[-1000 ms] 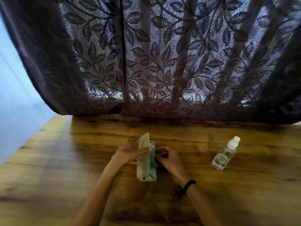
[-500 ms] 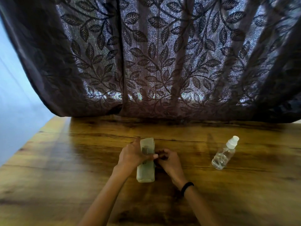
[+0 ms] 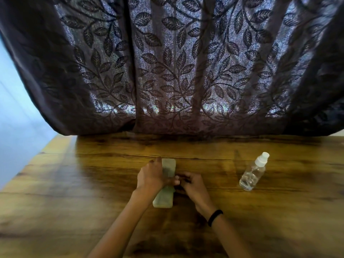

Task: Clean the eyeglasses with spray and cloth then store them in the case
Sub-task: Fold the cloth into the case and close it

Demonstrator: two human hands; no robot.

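A pale green glasses case (image 3: 164,197) lies closed on the wooden table (image 3: 74,192), its long side pointing away from me. My left hand (image 3: 151,178) lies over its left side with the thumb pressed across the lid. My right hand (image 3: 192,185) is at the case's right edge, fingers curled against it near the left thumb. The eyeglasses and the cloth are not visible. A clear spray bottle (image 3: 253,173) with a white cap stands tilted to the right of my hands, apart from them.
A dark curtain (image 3: 176,71) with a leaf pattern hangs along the table's far edge. The table's left edge runs diagonally at the left, with a pale wall beyond it. A black band circles my right wrist.
The case's lid, which stood open a second ago with something dark green inside, has been folded down shut under my left hand. The bottle has not moved.
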